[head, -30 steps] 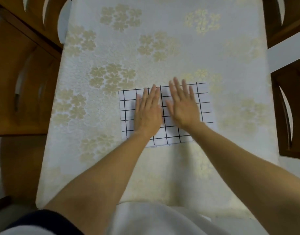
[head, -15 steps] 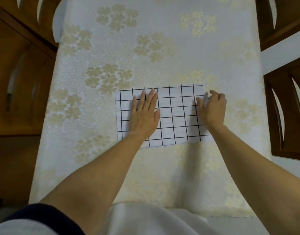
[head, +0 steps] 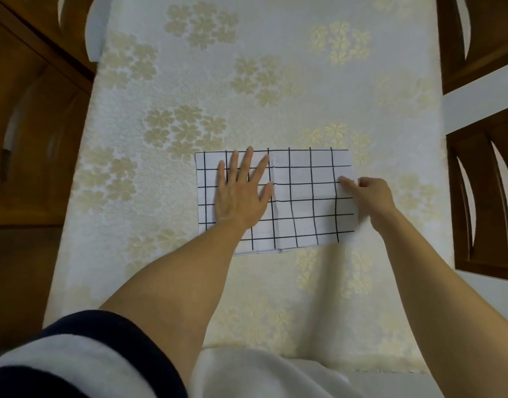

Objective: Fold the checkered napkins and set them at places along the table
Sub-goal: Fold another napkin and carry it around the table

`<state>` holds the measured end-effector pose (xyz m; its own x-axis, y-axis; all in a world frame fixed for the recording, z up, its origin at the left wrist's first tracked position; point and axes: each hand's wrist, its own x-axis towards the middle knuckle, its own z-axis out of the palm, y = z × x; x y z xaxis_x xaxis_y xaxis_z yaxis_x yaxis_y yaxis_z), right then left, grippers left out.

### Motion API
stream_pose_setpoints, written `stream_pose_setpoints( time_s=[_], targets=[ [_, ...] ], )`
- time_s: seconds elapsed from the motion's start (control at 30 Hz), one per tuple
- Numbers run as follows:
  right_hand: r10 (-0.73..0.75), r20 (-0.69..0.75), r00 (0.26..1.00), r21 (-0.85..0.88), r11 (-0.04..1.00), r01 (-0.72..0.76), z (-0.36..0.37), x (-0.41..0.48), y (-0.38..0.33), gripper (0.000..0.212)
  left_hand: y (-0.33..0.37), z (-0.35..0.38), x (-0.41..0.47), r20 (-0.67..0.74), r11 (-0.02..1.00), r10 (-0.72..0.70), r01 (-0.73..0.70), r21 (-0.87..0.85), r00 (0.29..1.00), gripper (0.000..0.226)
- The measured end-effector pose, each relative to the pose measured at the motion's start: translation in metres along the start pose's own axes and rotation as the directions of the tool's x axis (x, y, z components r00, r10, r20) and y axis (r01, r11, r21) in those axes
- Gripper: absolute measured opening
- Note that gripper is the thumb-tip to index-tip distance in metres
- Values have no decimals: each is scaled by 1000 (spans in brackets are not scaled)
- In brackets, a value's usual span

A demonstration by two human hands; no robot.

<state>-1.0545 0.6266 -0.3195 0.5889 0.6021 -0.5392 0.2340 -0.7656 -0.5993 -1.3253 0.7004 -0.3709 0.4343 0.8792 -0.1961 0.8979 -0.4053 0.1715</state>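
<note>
A white napkin (head: pixel 304 208) with a black grid lies flat as a folded rectangle in the middle of the table. My left hand (head: pixel 241 193) presses flat on its left half, fingers straight and spread. My right hand (head: pixel 367 196) is at the napkin's right edge, fingers curled, pinching that edge between thumb and fingers. The napkin's right border ripples slightly under the pinch.
The table wears a cream tablecloth (head: pixel 247 81) with pale gold flower clusters. Dark wooden chairs stand at the left (head: pixel 31 124) and at the right (head: pixel 485 196). A white cloth (head: pixel 261 374) lies at the near edge in front of me.
My right hand slid from the napkin's middle to its right edge and curled to pinch it. My left hand stayed pressed on the left half.
</note>
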Motion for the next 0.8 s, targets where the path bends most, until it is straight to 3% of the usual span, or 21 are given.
stream_pose_setpoints(
  time_s=[0.17, 0.3, 0.47, 0.8],
  targets=[
    [-134, 21, 991, -14, 991, 134, -7, -22, -16, 41, 0, 0, 0, -13, 1000, 4, -5, -14, 1000, 64],
    [-236, -167, 957, -229, 954, 195, -5, -39, -24, 27, -1, 1, 0, 3, 1000, 18, -18, -3, 1000, 68],
    [-261, -251, 932, -271, 943, 191, 2, -52, -31, 29, -1, -1, -1, 20, 1000, 22, -22, -14, 1000, 69],
    [-596, -268, 757, -411, 782, 469, 37, -113, -80, 26, -1, -2, 0, 34, 1000, 15, -15, 0, 999, 70]
  ],
)
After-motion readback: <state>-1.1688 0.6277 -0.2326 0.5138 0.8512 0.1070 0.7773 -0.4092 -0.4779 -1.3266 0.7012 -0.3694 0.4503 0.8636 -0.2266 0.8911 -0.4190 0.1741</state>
